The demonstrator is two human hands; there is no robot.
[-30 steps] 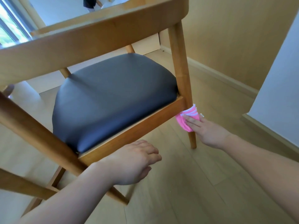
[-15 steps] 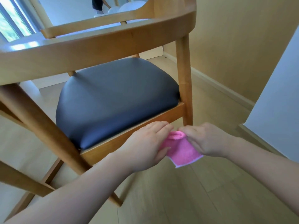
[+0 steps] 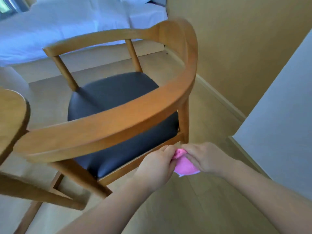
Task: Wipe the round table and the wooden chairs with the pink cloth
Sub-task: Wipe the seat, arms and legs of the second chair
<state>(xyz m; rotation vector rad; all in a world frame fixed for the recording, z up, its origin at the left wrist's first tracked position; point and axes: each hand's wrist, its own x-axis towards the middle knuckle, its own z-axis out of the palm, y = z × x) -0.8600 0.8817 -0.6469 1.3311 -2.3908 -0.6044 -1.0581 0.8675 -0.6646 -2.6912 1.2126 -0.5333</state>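
- We see the round table (image 3: pixel 11 119) cut off by the left edge.
- Both hands' fingers cover most of the pink cloth (image 3: pixel 184 165).
- The blurred chair (image 3: pixel 118 119) perhaps hides its legs.

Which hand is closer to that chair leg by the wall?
Right. The right hand sits just below the chair leg; the left hand is further left, under the seat. Both hold the cloth.

Smooth wooden chair (image 3: pixel 118 119), matt dark leather-like seat (image 3: pixel 118 93), soft pink cloth (image 3: pixel 184 165)

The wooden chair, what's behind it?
Behind the curved wooden chair with its dark padded seat is a bed with white bedding over light flooring. The backrest hides some floor.
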